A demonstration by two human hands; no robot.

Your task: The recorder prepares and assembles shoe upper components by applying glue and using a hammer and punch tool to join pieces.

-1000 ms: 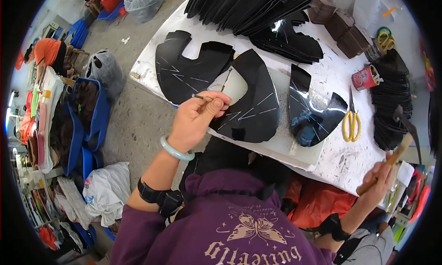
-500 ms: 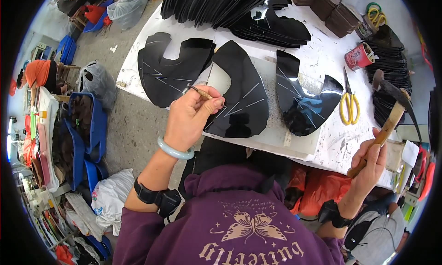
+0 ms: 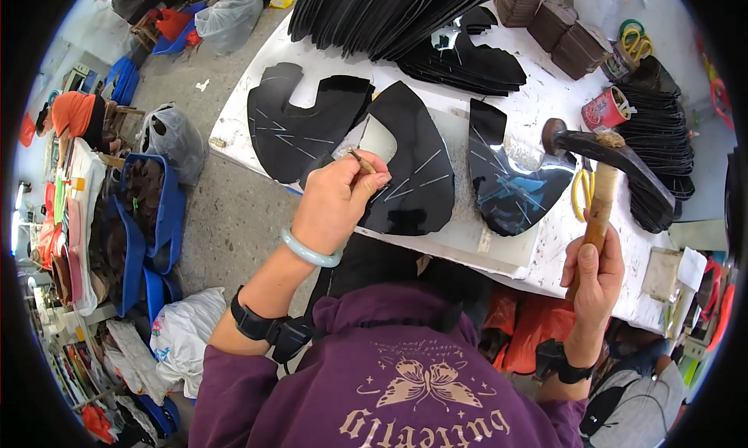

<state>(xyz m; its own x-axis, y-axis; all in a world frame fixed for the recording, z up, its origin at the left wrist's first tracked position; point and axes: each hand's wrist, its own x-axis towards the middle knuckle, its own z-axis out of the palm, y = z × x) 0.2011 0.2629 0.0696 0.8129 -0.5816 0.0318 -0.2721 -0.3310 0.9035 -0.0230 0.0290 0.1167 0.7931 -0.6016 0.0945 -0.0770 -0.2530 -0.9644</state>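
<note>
My left hand is closed on a slim punch with a tan shaft. Its tip is hidden by my fingers, over the left edge of a glossy black cut piece marked with pale slits or lines. To its left lies a curved black piece with similar marks, and to its right another shiny one. The middle and right pieces rest on a pale slab. My right hand grips the wooden handle of a hammer, its dark head raised above the table's right side.
Yellow-handled scissors lie partly behind the hammer. Beyond stand a red can, brown stacks and a tall black stack. More black pieces are piled right. Far left, a person in orange bends beside blue bins.
My right hand has swung the hammer left and away from me, and its head now covers part of the scissors. The left hand stays at the middle piece, with the punch tilted differently.
</note>
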